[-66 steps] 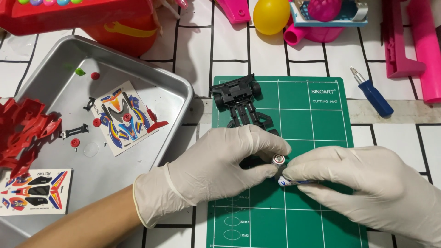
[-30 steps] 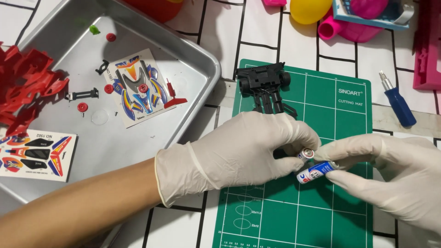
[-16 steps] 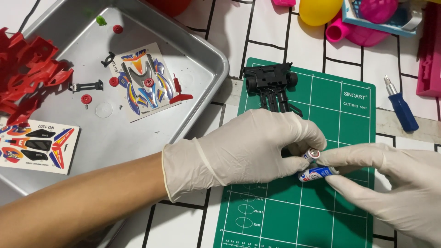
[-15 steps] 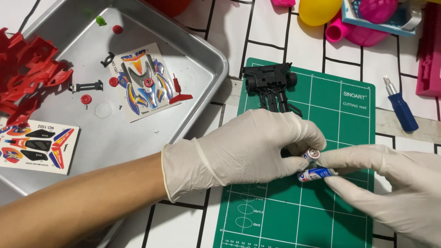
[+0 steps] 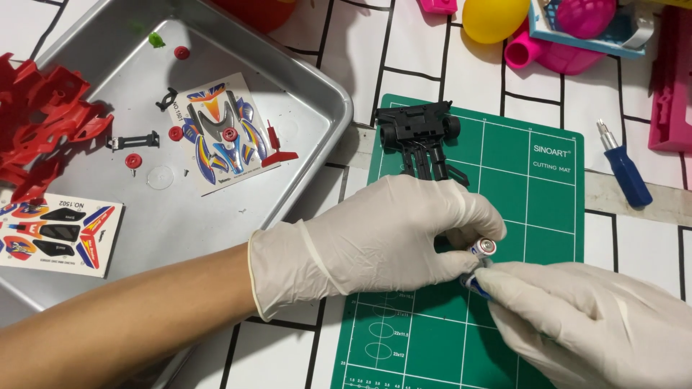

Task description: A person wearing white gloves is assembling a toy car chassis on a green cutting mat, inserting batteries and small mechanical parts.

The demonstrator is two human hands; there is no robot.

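Both hands wear white gloves and meet over a green cutting mat (image 5: 548, 180). My left hand (image 5: 382, 230) lies across a black toy-car chassis (image 5: 422, 137) and pinches a small cylindrical battery (image 5: 483, 249) with a silver end at its fingertips. My right hand (image 5: 584, 324) comes in from the lower right and grips a second battery (image 5: 474, 284) with a blue-and-white wrap just below the first. The two batteries almost touch. The near end of the chassis is hidden under my left hand.
A metal tray (image 5: 310, 79) at left holds red plastic body parts (image 5: 43, 126), two sticker sheets (image 5: 216, 137), small red wheels and black clips. A blue-handled screwdriver (image 5: 623, 173) lies right of the mat. A yellow ball (image 5: 494, 18) and pink toys sit at the back.
The view has drifted so the scene sits lower and more to the right. My right hand brought a blue-and-white battery up beside the one in my left fingers, and its fingers have closed over it.
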